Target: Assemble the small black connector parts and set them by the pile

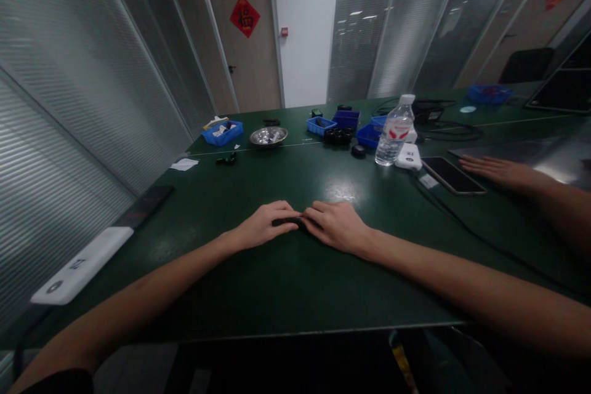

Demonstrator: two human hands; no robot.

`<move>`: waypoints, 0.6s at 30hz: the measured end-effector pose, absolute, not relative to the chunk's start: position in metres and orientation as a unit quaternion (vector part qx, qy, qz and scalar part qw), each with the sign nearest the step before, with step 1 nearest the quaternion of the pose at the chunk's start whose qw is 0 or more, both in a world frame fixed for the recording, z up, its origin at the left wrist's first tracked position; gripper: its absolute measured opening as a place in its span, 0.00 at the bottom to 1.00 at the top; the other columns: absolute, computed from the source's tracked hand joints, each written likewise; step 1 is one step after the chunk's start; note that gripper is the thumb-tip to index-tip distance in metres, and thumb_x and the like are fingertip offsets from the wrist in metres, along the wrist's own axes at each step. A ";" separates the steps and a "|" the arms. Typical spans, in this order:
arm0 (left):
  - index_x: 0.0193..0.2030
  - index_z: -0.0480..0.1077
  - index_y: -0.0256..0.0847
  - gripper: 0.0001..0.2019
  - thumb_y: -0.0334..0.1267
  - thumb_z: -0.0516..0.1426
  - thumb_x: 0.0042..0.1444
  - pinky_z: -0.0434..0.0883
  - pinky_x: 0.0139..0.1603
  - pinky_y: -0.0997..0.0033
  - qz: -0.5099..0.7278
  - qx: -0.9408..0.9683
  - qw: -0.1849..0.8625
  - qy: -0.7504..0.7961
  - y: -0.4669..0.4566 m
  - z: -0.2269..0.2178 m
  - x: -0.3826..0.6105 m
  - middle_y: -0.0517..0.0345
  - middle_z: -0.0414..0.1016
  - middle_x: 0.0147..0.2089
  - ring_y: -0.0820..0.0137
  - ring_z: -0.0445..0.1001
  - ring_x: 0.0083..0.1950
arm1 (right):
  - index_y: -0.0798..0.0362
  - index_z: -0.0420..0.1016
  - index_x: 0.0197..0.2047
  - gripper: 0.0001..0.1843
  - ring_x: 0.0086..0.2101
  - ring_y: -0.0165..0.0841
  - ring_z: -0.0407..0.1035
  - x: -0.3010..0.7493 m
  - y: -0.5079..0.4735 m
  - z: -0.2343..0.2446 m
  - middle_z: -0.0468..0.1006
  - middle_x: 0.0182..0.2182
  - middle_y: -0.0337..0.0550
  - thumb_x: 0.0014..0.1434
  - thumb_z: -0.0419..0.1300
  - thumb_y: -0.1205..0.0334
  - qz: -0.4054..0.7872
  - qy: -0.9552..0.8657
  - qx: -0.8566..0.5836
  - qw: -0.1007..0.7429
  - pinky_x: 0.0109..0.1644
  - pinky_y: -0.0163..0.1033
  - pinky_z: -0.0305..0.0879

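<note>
- Dark green tabletop [258, 301] fills the middle of the frame, with a wooden door [256, 68] and glass walls behind.
- Upper left of centre, a blue tray [234, 133] holds white and dark pieces; beside it, a metal bowl [268, 145] contains small bright bits.
- Above centre, a small blue box [317, 131] has something dark inside.
- Right of centre, a clear bottle [393, 135] with a red-marked label stands upright, partly blocking the blue containers behind it.
- Near the bottle lie a white device [409, 157] and a phone [453, 175]; another person's hand [505, 173] rests beyond, arm cut off at the right edge.
- At mid-frame, the left hand [270, 225] and right hand [339, 225] meet, fingertips pinching a small thin thing [300, 217] between them.
- Fingers mostly hide this thing, so its shape is hard to make out.
</note>
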State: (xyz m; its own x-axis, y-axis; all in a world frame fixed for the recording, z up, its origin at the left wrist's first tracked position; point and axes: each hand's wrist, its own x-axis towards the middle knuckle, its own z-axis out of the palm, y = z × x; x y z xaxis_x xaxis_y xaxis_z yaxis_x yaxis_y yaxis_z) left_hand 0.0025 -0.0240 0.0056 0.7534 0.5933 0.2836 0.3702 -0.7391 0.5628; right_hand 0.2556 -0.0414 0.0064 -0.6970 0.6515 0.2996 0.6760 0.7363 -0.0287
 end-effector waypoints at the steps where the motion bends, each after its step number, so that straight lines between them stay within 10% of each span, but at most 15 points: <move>1: 0.60 0.74 0.45 0.15 0.39 0.56 0.69 0.71 0.55 0.62 0.231 0.904 0.238 0.269 -0.024 0.005 0.003 0.51 0.73 0.52 0.65 0.73 0.53 | 0.52 0.75 0.50 0.19 0.30 0.29 0.64 0.256 -0.041 0.006 0.76 0.37 0.44 0.75 0.46 0.53 -0.042 -0.918 -0.365 0.150 0.30 0.38 0.43; 18: 0.65 0.69 0.46 0.17 0.36 0.51 0.72 0.72 0.55 0.61 0.259 0.883 0.201 0.335 -0.021 -0.001 -0.002 0.53 0.76 0.53 0.66 0.74 0.52 | 0.52 0.75 0.46 0.17 0.29 0.28 0.64 0.256 -0.036 0.000 0.75 0.36 0.42 0.74 0.48 0.53 -0.031 -0.906 -0.395 0.150 0.31 0.38 0.43</move>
